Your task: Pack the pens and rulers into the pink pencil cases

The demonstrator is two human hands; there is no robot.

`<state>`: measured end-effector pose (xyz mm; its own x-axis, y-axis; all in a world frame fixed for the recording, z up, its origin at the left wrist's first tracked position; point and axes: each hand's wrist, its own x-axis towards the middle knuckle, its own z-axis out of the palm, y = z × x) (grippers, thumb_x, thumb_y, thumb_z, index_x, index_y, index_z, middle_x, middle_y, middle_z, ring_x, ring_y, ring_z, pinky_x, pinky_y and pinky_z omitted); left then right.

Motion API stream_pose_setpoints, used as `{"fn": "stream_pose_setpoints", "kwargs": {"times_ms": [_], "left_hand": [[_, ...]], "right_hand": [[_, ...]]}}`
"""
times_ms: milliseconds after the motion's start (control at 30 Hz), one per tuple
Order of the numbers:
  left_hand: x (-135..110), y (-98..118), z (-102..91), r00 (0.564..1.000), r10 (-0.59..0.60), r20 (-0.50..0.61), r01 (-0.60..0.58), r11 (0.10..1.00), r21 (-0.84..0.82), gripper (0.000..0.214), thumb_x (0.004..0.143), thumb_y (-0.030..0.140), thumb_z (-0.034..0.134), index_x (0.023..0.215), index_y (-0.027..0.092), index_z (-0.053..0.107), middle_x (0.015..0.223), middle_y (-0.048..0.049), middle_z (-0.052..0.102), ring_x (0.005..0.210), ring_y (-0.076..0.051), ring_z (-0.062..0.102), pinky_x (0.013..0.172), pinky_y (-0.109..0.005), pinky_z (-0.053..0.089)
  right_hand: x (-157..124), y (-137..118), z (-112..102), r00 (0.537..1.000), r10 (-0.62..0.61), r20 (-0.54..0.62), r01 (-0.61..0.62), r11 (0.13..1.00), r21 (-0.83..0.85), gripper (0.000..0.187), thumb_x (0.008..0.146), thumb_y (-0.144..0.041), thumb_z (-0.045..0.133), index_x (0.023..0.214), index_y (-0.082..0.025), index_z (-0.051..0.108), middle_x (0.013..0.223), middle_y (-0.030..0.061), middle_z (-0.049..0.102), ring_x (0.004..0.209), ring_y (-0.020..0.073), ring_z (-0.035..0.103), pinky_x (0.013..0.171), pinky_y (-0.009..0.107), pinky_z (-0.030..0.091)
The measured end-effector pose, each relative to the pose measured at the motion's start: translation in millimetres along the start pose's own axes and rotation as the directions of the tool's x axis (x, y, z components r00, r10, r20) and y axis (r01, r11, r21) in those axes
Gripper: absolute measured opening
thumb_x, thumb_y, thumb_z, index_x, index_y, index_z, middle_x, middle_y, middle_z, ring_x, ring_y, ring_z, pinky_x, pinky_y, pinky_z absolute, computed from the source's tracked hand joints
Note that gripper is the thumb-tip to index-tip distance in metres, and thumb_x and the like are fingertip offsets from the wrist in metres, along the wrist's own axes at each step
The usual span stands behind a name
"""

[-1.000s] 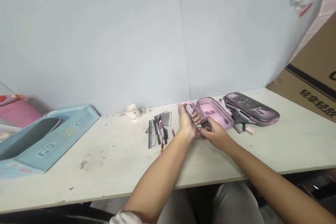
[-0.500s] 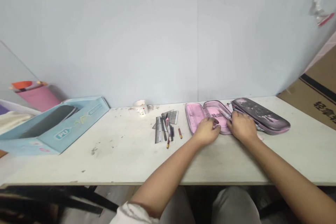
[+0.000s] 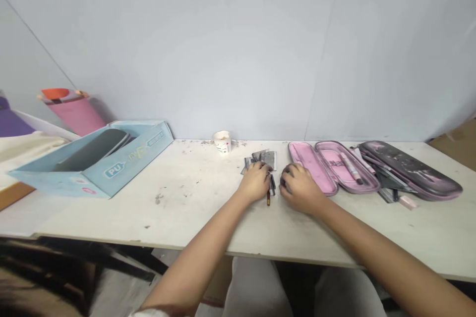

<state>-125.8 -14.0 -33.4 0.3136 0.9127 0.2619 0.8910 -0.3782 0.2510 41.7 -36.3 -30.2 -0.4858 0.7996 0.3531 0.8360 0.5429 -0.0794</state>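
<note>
My left hand [image 3: 255, 181] lies over a pile of stationery, its fingers bent down and closed onto the pens. Out from under it show a clear ruler [image 3: 270, 160], dark pens [image 3: 272, 185] and a short red-and-yellow pencil [image 3: 268, 199]. My right hand [image 3: 299, 187] rests on the table just right of the pile, fingers curled; what they close on, if anything, is hidden. Beside it is an open pink pencil case [image 3: 327, 185], unfolded flat, with a pale marker [image 3: 351, 168] in its right half.
At the right a dark pencil case [image 3: 412, 168] lies beside rulers and a pink eraser [image 3: 408, 202]. A paper cup [image 3: 222, 142] stands near the wall. On the left sit a light-blue box [image 3: 122, 173] with a dark case inside and a pink container [image 3: 76, 114].
Both hands have left the open pencil case and moved left to the stationery pile. The marker now lies in the case, out of my right hand. The view has turned left.
</note>
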Motion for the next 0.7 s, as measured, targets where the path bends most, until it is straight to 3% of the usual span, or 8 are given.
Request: {"fn": "stream_pose_setpoints", "kwargs": {"times_ms": [133,300,433,533,600,700], "left_hand": [[-9,-6,3.6,0.999,0.031,-0.014,-0.031,0.999,0.013,0.029,0.086,0.024,0.035,0.104,0.018,0.056,0.120,-0.0105,0.049,0.110,-0.024,0.046,0.094,-0.040,0.035],[-10,-3,5.8,1.000,0.006,-0.019,-0.005,1.000,0.024,0.026,0.085,0.024,0.037,0.101,0.016,0.055,0.113,-0.0125,0.051,0.105,-0.026,0.048,0.088,-0.040,0.037],[-11,3,0.0,0.991,-0.073,-0.112,0.071,0.997,-0.024,0.027,0.083,0.026,0.041,0.105,0.014,0.052,0.110,-0.0140,0.052,0.106,-0.028,0.046,0.090,-0.042,0.035],[-9,13,-6.3,0.954,-0.165,-0.249,0.112,0.971,-0.213,0.028,0.083,0.033,0.045,0.102,0.014,0.053,0.102,-0.0130,0.055,0.102,-0.027,0.049,0.088,-0.041,0.036],[-5,25,-8.3,0.924,-0.270,-0.270,0.121,0.878,-0.462,0.030,0.078,0.040,0.053,0.096,0.015,0.054,0.090,-0.0093,0.058,0.089,-0.023,0.055,0.081,-0.035,0.041],[7,50,-7.1,0.924,-0.357,-0.137,0.090,0.552,-0.829,0.027,0.067,0.038,0.066,0.079,0.016,0.057,0.069,-0.0023,0.059,0.066,-0.015,0.056,0.064,-0.025,0.043]], "right_hand": [[6,-21,8,0.999,0.006,0.052,-0.004,0.999,-0.040,0.031,0.080,-0.036,0.044,0.090,-0.013,0.063,0.100,0.0132,0.055,0.102,0.0259,0.041,0.087,0.038,0.030],[7,-26,14,0.996,0.070,0.054,-0.065,0.994,-0.092,0.033,0.079,-0.036,0.045,0.089,-0.012,0.065,0.096,0.0143,0.056,0.099,0.0269,0.042,0.088,0.040,0.029],[2,-20,13,0.993,0.118,-0.030,-0.121,0.987,-0.106,0.030,0.077,-0.033,0.047,0.086,-0.010,0.064,0.092,0.0145,0.056,0.095,0.0274,0.043,0.086,0.040,0.030],[-4,-12,6,0.972,0.170,-0.159,-0.182,0.981,-0.066,0.026,0.078,-0.033,0.046,0.082,-0.013,0.062,0.088,0.0132,0.055,0.091,0.0267,0.044,0.083,0.039,0.032],[-9,-5,1,0.948,0.178,-0.263,-0.191,0.981,-0.025,0.023,0.078,-0.031,0.046,0.081,-0.014,0.060,0.090,0.0126,0.055,0.091,0.0262,0.044,0.083,0.038,0.033],[-19,7,-8,0.908,0.140,-0.394,-0.151,0.989,0.004,0.021,0.077,-0.029,0.046,0.084,-0.014,0.058,0.094,0.0126,0.055,0.096,0.0266,0.044,0.087,0.038,0.032]]}}
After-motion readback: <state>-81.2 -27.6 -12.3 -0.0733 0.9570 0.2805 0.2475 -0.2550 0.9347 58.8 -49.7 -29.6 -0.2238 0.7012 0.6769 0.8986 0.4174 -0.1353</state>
